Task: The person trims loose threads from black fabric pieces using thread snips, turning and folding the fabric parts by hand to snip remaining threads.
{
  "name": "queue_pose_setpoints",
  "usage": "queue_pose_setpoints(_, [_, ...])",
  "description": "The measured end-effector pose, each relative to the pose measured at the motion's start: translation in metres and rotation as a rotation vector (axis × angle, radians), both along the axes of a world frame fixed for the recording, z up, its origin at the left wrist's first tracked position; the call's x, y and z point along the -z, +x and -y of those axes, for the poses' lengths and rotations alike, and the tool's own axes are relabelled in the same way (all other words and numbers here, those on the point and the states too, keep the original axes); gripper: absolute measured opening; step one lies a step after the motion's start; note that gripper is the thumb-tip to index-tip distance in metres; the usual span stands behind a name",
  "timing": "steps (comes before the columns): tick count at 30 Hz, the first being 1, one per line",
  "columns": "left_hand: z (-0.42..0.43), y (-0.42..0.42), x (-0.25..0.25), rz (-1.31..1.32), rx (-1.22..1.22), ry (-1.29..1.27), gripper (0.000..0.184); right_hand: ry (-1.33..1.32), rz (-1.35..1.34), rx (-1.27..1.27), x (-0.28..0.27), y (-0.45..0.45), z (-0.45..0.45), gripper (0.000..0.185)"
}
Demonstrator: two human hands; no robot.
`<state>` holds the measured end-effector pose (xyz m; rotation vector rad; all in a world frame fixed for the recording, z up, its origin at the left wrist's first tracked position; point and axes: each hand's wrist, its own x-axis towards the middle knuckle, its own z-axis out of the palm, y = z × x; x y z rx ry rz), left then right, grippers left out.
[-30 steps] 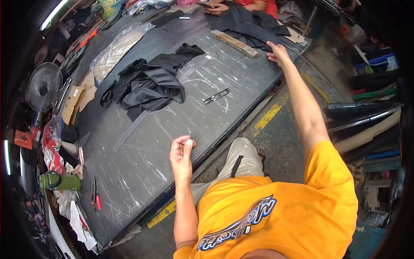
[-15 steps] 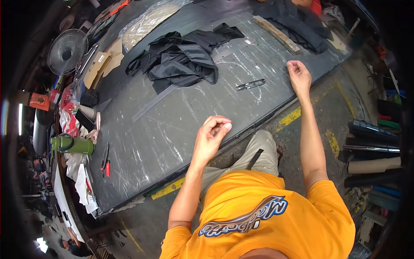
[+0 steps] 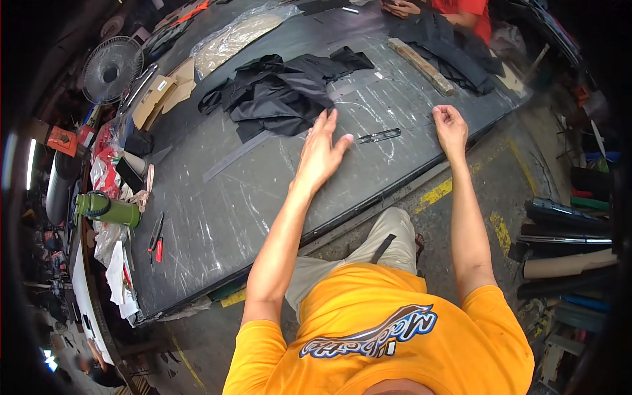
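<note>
My left hand [image 3: 320, 153] reaches over the table with its fingers stretched out. Its fingertips are at the near edge of a crumpled black cloth [image 3: 276, 99]; whether they touch it I cannot tell. Close to that thumb lies a pair of black thread snips [image 3: 380, 135]. Farther right, my right hand [image 3: 451, 133] is held near the table's front edge, thumb and fingers pinched together. Anything between those fingers is too small to make out. A dark flat strip [image 3: 236, 157] sticks out from under the cloth.
On the dark table [image 3: 217, 230] are a red-handled cutter [image 3: 158, 249], a green flask [image 3: 118, 212], an open cardboard box [image 3: 161, 99] and a wooden bar [image 3: 421, 67]. A fan [image 3: 112, 71] stands at left. Across the table is a person in a red shirt [image 3: 469, 14]. Rolls [image 3: 569, 257] lie at right.
My left hand has moved forward to the black cloth, and its curled fingers have straightened. The right hand stays pinched, slightly nearer to me. More of the person in red shows.
</note>
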<state>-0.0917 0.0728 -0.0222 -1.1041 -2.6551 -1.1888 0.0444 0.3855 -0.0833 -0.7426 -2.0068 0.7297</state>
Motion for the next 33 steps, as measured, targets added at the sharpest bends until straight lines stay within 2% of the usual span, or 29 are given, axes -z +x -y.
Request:
queue_pose_setpoints(2, [0.021, 0.043, -0.051, 0.190, 0.118, 0.080, 0.060, -0.047, 0.020, -0.019, 0.000, 0.001, -0.002, 0.018])
queue_pose_setpoints(4, [0.049, 0.069, -0.057, 0.203, 0.144, 0.065, 0.060, -0.138, 0.050, -0.052, -0.002, 0.001, -0.004, 0.018])
queue_pose_setpoints(8, [0.097, 0.085, -0.031, 0.190, 0.139, 0.066, 0.054, -0.318, -0.072, -0.206, -0.008, -0.006, 0.000, 0.019])
queue_pose_setpoints(10, [0.117, 0.089, -0.014, 0.194, 0.123, 0.064, 0.051, -0.311, -0.031, -0.264, -0.005, -0.010, 0.028, 0.020])
queue_pose_setpoints(12, [0.136, 0.094, 0.001, 0.228, 0.055, 0.227, 0.041, -0.308, 0.010, -0.318, -0.016, -0.010, 0.067, 0.021])
queue_pose_setpoints(14, [0.141, 0.100, 0.000, 0.250, 0.015, 0.307, 0.037, 0.407, 0.096, -0.277, -0.033, -0.009, 0.095, 0.025])
queue_pose_setpoints(16, [0.142, 0.109, -0.027, 0.348, -0.127, 0.290, 0.031, 0.414, 0.146, -0.324, -0.037, -0.009, 0.099, 0.026])
queue_pose_setpoints(18, [0.144, 0.111, -0.026, 0.407, -0.200, 0.282, 0.028, 0.445, 0.226, -0.408, -0.038, -0.009, 0.099, 0.029])
queue_pose_setpoints(21, [0.148, 0.104, 0.002, -0.018, 0.192, 0.127, 0.033, 0.449, 0.265, -0.458, -0.033, -0.007, 0.093, 0.030])
queue_pose_setpoints(25, [0.127, 0.110, -0.006, -0.086, 0.355, -0.045, 0.032, 0.367, 0.294, -0.407, -0.025, -0.009, 0.087, 0.028])
queue_pose_setpoints(27, [0.118, 0.110, -0.015, -0.081, 0.366, -0.048, 0.031, 0.326, 0.299, -0.366, -0.022, -0.009, 0.087, 0.027])
queue_pose_setpoints(30, [0.108, 0.100, -0.018, -0.080, 0.383, -0.055, 0.030, 0.202, 0.115, -0.205, -0.019, -0.011, 0.090, 0.022])
queue_pose_setpoints(33, [0.107, 0.077, -0.008, -0.024, 0.301, 0.240, 0.036, 0.244, 0.038, -0.161, -0.013, -0.014, 0.080, 0.022])
